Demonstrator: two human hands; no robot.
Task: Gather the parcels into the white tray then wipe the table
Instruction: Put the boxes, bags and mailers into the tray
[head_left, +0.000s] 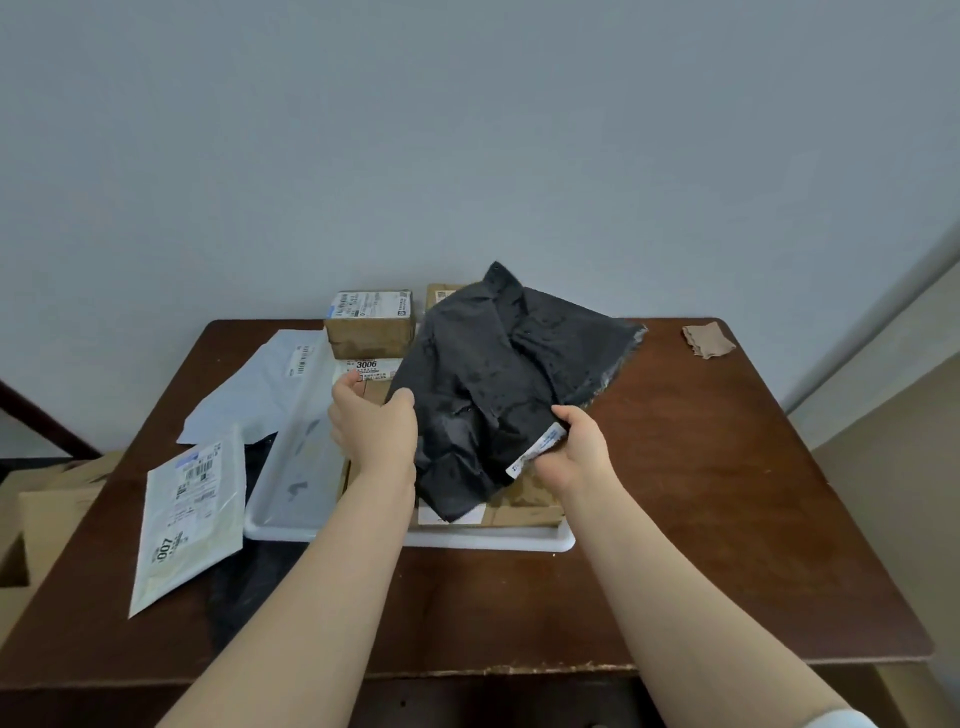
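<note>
Brown bench, mid-frame: black parcel, soft, limp, likely light; left hand and right hand gripped its near edges over tray.

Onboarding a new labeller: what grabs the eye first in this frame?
A crumpled black parcel bag, gripped by the left hand and right hand, hangs mid-frame above the white tray, which already carries cardboard boxes. White mailers lie on the table's left side; a brown cloth sits at its far right corner.
</note>
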